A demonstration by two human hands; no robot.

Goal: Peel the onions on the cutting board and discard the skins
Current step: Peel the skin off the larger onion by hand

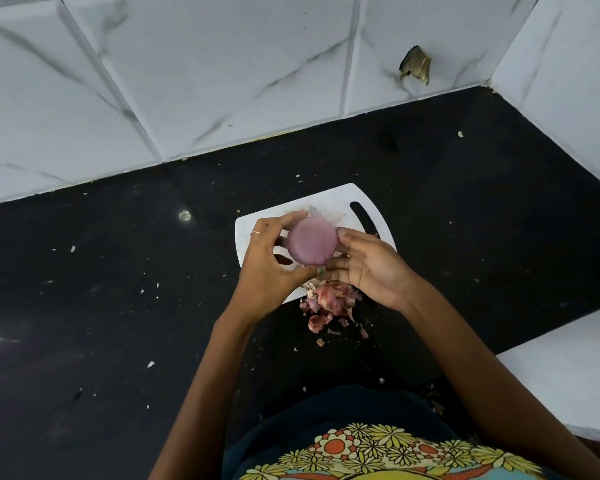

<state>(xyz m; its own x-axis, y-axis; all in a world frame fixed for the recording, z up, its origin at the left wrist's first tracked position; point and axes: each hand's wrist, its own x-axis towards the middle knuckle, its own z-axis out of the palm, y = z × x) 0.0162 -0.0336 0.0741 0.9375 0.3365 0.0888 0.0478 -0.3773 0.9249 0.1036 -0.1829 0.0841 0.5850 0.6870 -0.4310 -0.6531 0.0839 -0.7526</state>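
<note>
So the red onion (312, 241) is up in the air between both hands, just above the white cutting board (329, 197), with its flat purple cut face pointing at the camera. The left hand (269, 261) curls around its left side, thumb underneath, fingers over the top. The right hand (368, 268) grips the right edge with its fingertips. A heap of pinkish onion skins (329, 303) sits at the board's near edge, spilling onto the black countertop (118, 289).

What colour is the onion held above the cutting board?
Pale purple-pink, seen in the head view: onion.
</note>
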